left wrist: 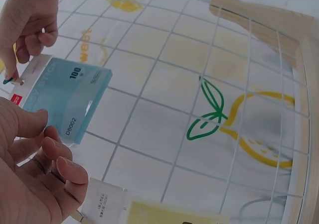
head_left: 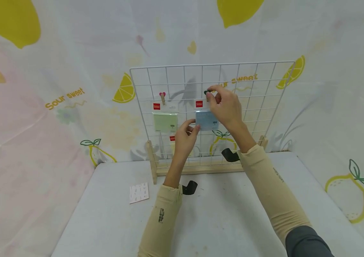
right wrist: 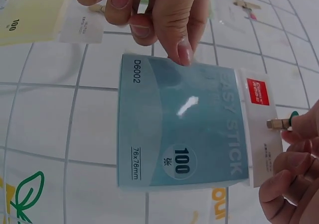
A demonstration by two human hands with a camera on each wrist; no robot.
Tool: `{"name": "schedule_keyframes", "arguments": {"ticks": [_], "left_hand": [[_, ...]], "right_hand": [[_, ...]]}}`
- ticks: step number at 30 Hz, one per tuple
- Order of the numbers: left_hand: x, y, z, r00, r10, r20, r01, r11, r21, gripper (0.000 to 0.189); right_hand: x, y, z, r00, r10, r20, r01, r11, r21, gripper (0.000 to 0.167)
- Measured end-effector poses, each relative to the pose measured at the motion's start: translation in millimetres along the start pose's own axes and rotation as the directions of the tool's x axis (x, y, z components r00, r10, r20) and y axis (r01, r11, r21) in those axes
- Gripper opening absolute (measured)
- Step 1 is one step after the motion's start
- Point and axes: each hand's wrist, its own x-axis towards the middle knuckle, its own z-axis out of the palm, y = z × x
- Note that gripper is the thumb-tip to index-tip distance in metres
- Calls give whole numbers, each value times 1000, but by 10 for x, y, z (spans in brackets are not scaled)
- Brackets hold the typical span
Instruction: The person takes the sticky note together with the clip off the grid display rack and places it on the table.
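In the head view, the left hand (head_left: 185, 139) pinches the near edge of the blue sticky-note packet (head_left: 208, 122), while the right hand (head_left: 227, 107), higher up, pinches the dark-green-topped clothespin (head_left: 206, 92) at its card. The packet lies between the hands, against the wire grid (head_left: 202, 65). Left of both hands hangs the green sticky-note packet (head_left: 165, 122); below them is the desk (head_left: 214, 214).

From the left wrist, the left thumb lies on the blue packet's front; a yellow packet (left wrist: 169, 214) is below that hand.

From the right wrist, the blue packet's face reads "EASY STICK", its red label (right wrist: 257, 91) just beside the right hand's fingers.
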Motion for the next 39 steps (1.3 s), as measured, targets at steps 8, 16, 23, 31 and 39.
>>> {"name": "schedule_keyframes", "arguments": {"ticks": [8,16,23,31,39], "left_hand": [[45,20,22,1000,5,-15,-5,1000,-30,16],[41,12,8,1000,2,6,-2,994,-108,13],[32,4,-9,1000,-8,27,13,986,-164,12],[12,-1,-34,998,-30,50,38,987,-156,13],[1,29,-52,998,-13,68,23,989,-148,14]], "right_hand": [[-3,-25,26,1000,19,-10,-18,999,46,21],[-8,-22,36,994,110,29,-113,974,197,13],[-1,-33,51,990,143,13,-142,957,252,8],[-14,-25,59,984,175,-20,-160,937,311,3],[-7,-9,43,986,162,-48,-135,927,348,4]]}}
